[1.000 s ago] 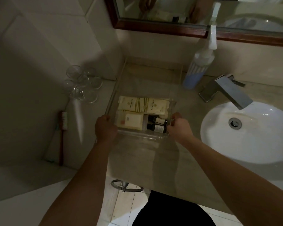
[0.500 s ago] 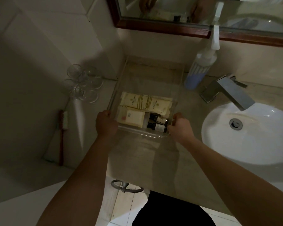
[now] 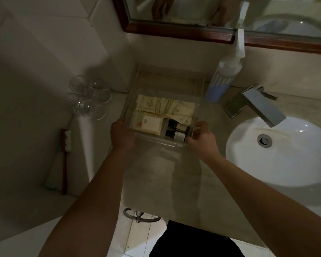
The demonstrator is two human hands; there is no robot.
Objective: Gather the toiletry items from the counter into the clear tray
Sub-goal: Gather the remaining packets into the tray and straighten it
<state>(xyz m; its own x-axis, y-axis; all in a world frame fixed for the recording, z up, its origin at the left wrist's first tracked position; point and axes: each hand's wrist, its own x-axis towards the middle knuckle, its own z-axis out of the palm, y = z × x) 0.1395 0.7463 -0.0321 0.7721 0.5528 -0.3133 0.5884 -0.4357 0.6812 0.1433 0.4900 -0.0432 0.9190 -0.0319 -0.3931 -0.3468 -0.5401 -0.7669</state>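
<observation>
Dim bathroom counter (image 3: 156,182), centre frame | clear tray (image 3: 165,86) at centre, sachets (image 3: 165,108) and dark bottles (image 3: 176,131) inside | left hand (image 3: 121,135), right hand (image 3: 202,140) clasped near corners | gathering apparently finished; next: set tray down squarely.

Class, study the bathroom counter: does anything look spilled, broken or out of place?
Nothing stands out. The packets and small dark bottles lie inside the clear tray, held by the left hand and right hand. No spill shows.
</observation>
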